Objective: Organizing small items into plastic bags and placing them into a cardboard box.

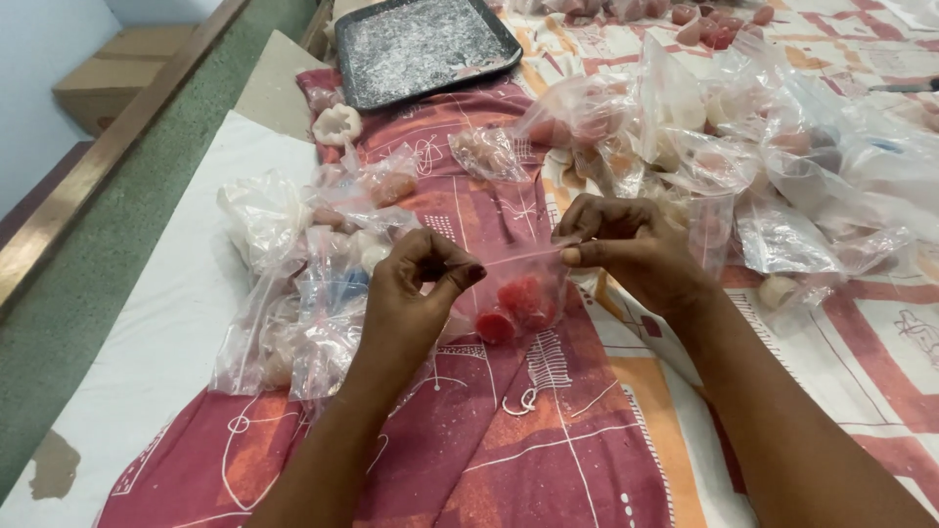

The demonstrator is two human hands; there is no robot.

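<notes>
- Your left hand [416,293] and right hand [626,249] each pinch the top strip of the small clear zip bag [518,293].
- Red pieces [516,305] sit inside, over the maroon cloth [548,460].
- Filled bags [303,293] lie beside; the seal looks partly pressed.

1. Both bare forearms are extended forward from the bottom edge of the view, converging toward the middle.
2. The left hand [416,288] is held with its back to the camera, thumb and forefinger pinched together, the other fingers curled.
3. The right hand [631,249] is raised slightly higher, wrist bent inward, fingertips pinched closed.
4. The two hands are kept near each other, not touching.
</notes>
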